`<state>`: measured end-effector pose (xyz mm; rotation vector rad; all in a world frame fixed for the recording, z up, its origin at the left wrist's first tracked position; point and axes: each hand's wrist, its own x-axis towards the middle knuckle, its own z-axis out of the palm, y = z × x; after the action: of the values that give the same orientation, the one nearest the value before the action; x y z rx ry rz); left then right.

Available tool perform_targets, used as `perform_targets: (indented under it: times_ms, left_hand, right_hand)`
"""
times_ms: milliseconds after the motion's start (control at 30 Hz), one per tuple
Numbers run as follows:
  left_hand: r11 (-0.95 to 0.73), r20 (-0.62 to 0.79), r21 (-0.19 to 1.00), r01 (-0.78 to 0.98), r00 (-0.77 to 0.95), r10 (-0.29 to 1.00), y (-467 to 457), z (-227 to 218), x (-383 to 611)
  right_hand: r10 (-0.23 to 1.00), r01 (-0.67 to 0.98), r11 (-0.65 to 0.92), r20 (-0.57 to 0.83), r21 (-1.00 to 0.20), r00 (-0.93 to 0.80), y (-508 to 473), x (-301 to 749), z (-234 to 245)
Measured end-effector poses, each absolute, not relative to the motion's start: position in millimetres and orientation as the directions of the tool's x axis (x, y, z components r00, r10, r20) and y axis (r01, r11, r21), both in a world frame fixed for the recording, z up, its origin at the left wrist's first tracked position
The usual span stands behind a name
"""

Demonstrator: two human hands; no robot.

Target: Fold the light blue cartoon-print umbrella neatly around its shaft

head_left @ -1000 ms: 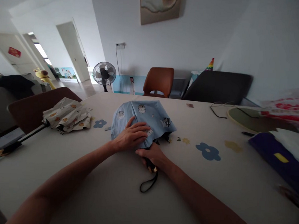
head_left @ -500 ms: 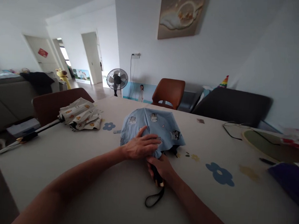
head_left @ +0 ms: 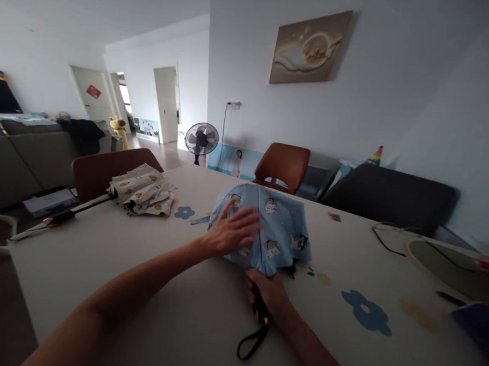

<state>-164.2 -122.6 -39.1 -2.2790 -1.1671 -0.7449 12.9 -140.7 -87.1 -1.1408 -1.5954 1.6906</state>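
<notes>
A light blue umbrella (head_left: 281, 220) with cartoon animal prints lies loosely folded on the white table (head_left: 171, 321). Its black handle points toward me, with a wrist strap (head_left: 252, 343) hanging from the end. My right hand (head_left: 266, 290) is wrapped around the handle just below the canopy. My left hand (head_left: 234, 231) is spread out over the left part of the canopy, its fingers apart; whether the palm touches the fabric I cannot tell. A blue closing strap (head_left: 200, 220) sticks out on the canopy's left side.
A second umbrella (head_left: 143, 191), cream with orange prints, lies at the table's far left, its shaft pointing left. A green round mat (head_left: 441, 264), a cable (head_left: 389, 242) and a black pen (head_left: 450, 298) lie at the right. Chairs (head_left: 284, 166) stand beyond the table.
My left hand has moved left and up from the handle end onto the canopy's left part, uncovering printed fabric. The right hand keeps its hold. The camera view has tilted upward slightly.
</notes>
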Motion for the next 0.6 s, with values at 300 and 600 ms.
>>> perform_targets:
  times_ms: [300, 600]
  left_hand:
    - [-0.297, 0.438, 0.858, 0.419, -0.293, 0.850, -85.3, 7.5, -217.3]
    - [-0.330, 0.390, 0.906, 0.264, -0.220, 0.894, -86.3, 11.5, -231.3]
  right_hand:
    - [0.833, 0.183, -0.136, -0.212, -0.974, -0.511, -141.5, 13.3, -83.5]
    - [0.835, 0.211, -0.187, -0.268, -0.959, -0.480, -142.9, 12.8, -82.2]
